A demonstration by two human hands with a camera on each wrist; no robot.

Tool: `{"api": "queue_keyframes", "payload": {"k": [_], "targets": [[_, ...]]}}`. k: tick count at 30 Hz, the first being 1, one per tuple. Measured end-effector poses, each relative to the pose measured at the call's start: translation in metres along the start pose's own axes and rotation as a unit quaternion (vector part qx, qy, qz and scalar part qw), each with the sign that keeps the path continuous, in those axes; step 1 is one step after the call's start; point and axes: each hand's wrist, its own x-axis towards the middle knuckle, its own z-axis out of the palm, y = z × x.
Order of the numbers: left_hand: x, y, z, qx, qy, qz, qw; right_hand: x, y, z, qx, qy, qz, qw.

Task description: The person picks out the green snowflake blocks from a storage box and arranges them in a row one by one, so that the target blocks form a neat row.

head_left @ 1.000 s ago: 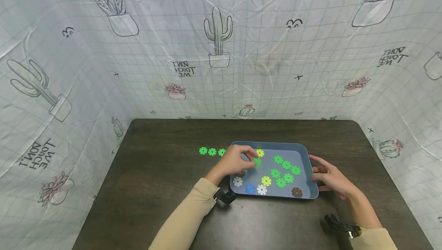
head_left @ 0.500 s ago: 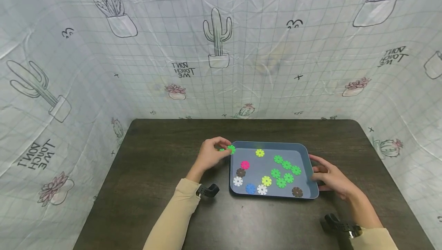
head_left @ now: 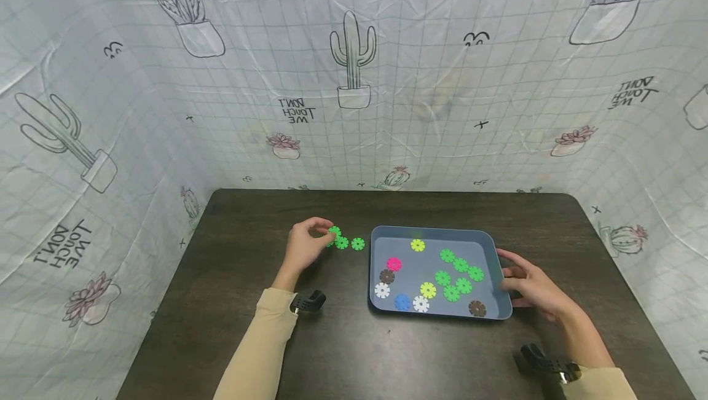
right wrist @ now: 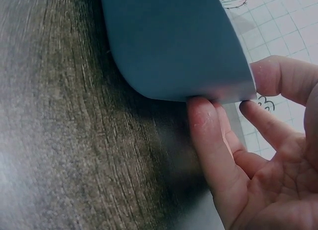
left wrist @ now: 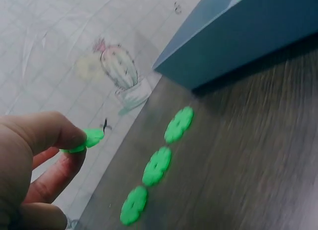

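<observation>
Between its thumb and fingertips my left hand (head_left: 305, 246) pinches a green plastic snowflake disc (head_left: 334, 231), held just above the table. In the left wrist view the pinched disc (left wrist: 89, 139) is seen nearly edge-on. Three more green discs (left wrist: 157, 166) lie in a row on the wood; the leftmost is partly covered in the head view. To their right is a shallow blue-grey tray (head_left: 442, 235) with several green discs (head_left: 463, 285) inside. My right hand (head_left: 533, 289) holds the tray's right end, its fingers at the wall and rim (right wrist: 255, 93).
Also inside the tray are yellow discs (head_left: 428, 290), white discs (head_left: 421, 304), brown discs (head_left: 477, 308), a pink disc (head_left: 394, 264) and a blue disc (head_left: 402, 302). A cactus-print cloth (head_left: 354, 142) rises behind the dark wooden table (head_left: 232, 301).
My left hand has taken the green disc out of the tray and carried it left, past the row, to its left end. The right hand stays at the tray.
</observation>
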Motion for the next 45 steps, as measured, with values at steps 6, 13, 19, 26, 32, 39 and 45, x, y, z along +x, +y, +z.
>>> {"api": "queue_keyframes", "payload": {"k": [6,13,19,26,32,39,45], "targets": [[-0.002,-0.008,-0.010,0.017,0.039,-0.028,0.9987,-0.002,0.000,0.000,0.008,-0.002,-0.003,1.0000],[-0.003,-0.014,-0.013,0.053,0.072,-0.069,0.9936,-0.002,-0.001,0.000,0.008,-0.002,-0.003,1.0000],[-0.005,-0.020,-0.014,0.088,0.077,-0.103,0.9878,-0.001,0.000,0.000,0.003,-0.001,0.000,1.0000],[-0.005,-0.025,-0.013,0.108,0.079,-0.116,0.9843,-0.001,0.001,-0.001,0.004,0.002,0.002,1.0000],[-0.003,-0.027,-0.013,0.113,0.077,-0.114,0.9840,-0.002,0.001,0.000,0.000,0.007,0.006,1.0000],[-0.002,-0.029,-0.012,0.135,0.082,-0.107,0.9815,-0.001,0.001,0.001,0.004,0.006,0.007,0.9999],[-0.003,-0.033,-0.011,0.142,0.085,-0.094,0.9818,-0.002,-0.003,0.003,0.010,0.000,0.008,0.9999]]}}
